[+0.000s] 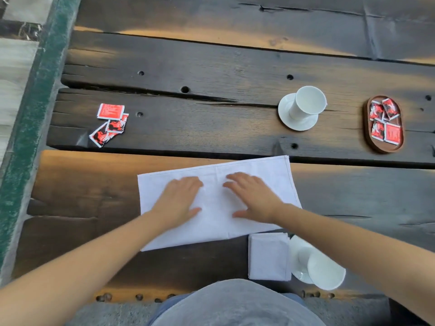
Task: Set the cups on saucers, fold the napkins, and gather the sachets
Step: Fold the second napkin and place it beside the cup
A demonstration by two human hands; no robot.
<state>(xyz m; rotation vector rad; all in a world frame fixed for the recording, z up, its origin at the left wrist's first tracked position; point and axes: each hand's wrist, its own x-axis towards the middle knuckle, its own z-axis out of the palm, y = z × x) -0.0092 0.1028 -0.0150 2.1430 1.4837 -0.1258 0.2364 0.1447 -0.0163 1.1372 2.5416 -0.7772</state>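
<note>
A white napkin (259, 177) lies folded in half as a wide rectangle on the dark wooden table (211, 67). My left hand (179, 200) and my right hand (253, 196) press flat on it, fingers spread, side by side. A smaller folded napkin (268, 256) sits just below its right corner. Beside that stands a white cup (323, 270) on a saucer (297, 274), partly behind my right forearm. A second white cup (308, 102) stands on its saucer (286, 114) farther back. Three red sachets (109, 122) lie loose at the left. Several more sachets fill a brown oval tray (367, 135) at the right.
A green-edged table border (35, 102) runs down the left side, with pale floor beyond it. Deep gaps and bolt holes mark the table planks. My grey shirt (235, 304) fills the bottom centre at the table's near edge.
</note>
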